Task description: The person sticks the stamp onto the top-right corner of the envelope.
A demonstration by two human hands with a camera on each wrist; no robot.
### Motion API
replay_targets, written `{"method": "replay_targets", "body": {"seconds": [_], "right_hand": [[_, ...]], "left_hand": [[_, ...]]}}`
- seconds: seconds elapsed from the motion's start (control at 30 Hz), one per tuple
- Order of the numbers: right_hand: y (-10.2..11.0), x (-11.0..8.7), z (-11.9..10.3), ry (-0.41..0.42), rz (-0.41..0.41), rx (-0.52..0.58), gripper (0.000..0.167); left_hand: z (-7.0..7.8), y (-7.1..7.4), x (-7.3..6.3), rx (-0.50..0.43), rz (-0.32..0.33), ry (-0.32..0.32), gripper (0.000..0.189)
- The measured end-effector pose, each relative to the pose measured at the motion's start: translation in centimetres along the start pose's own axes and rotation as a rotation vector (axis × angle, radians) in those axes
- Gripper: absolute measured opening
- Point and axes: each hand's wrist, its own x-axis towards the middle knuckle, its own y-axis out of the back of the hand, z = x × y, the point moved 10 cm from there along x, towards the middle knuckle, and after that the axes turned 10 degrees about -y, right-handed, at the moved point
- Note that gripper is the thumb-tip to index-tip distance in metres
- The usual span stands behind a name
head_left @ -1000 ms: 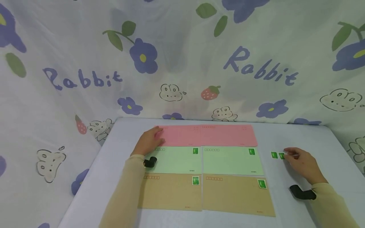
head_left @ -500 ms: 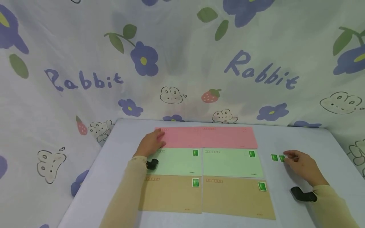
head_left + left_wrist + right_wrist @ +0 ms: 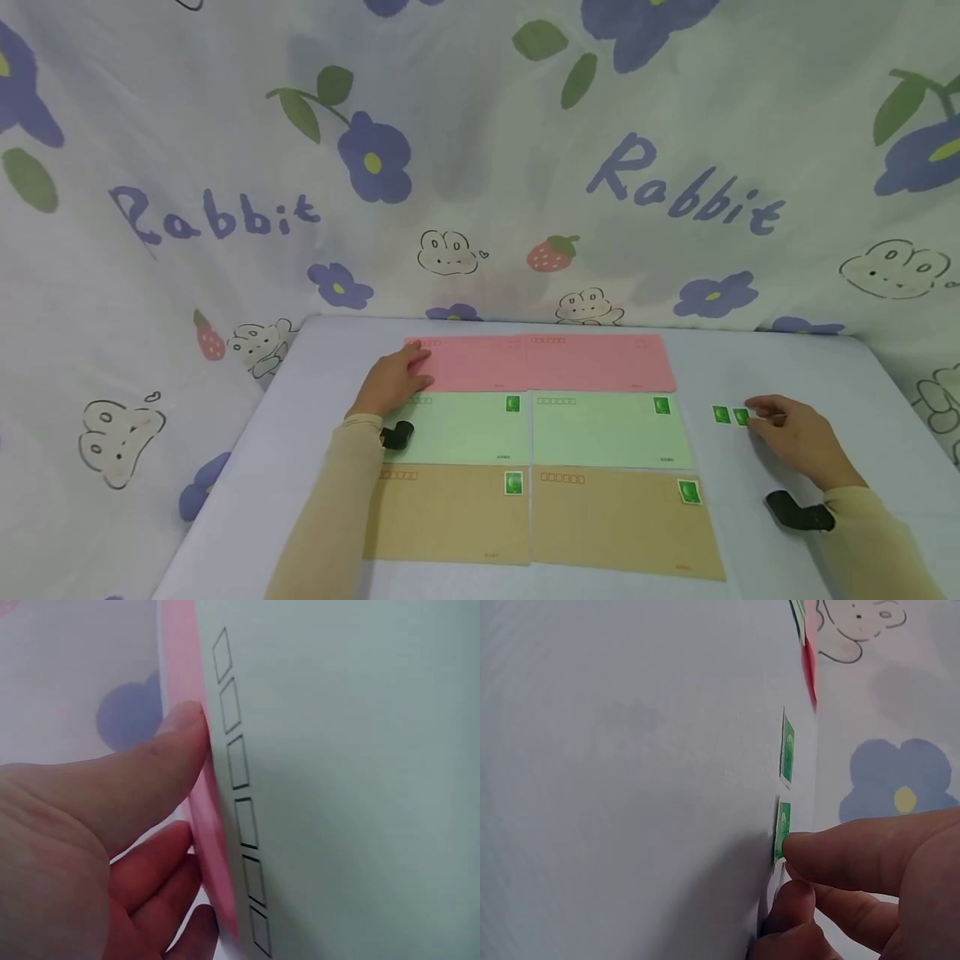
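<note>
My left hand (image 3: 387, 383) lies at the left end of the left pink envelope (image 3: 472, 365). In the left wrist view its thumb (image 3: 161, 761) rests against the pink paper beside the pale green envelope (image 3: 360, 780); the other fingers are loosely bent below. On the right, two green stamps lie side by side on the white table. My right hand (image 3: 798, 437) pinches the edge of the nearer stamp (image 3: 783, 825) with its fingertips, covering part of that stamp. The other stamp (image 3: 722, 414) lies just to its left, untouched.
A second pink envelope (image 3: 600, 364) adjoins the left one. Below are two green envelopes, left (image 3: 465, 429) and right (image 3: 611, 432), then two brown ones, left (image 3: 450, 517) and right (image 3: 622, 525); each of these bears a green stamp. A patterned cloth (image 3: 480, 167) hangs behind the table.
The view has tilted slightly, so everything sits a little lower than a second ago. Both hands hold nearly the same places, left at the pink envelope, right at the stamp.
</note>
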Motion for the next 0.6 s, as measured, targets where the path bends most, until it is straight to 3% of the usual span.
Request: {"method": "replay_targets", "body": {"seconds": [0.6], "right_hand": [[0.08,-0.29,-0.78,0.018,0.048,-0.008,0.037]], "left_hand": [[-0.54,-0.20,-0.26,-0.026,0.012,0.046,0.058]]}}
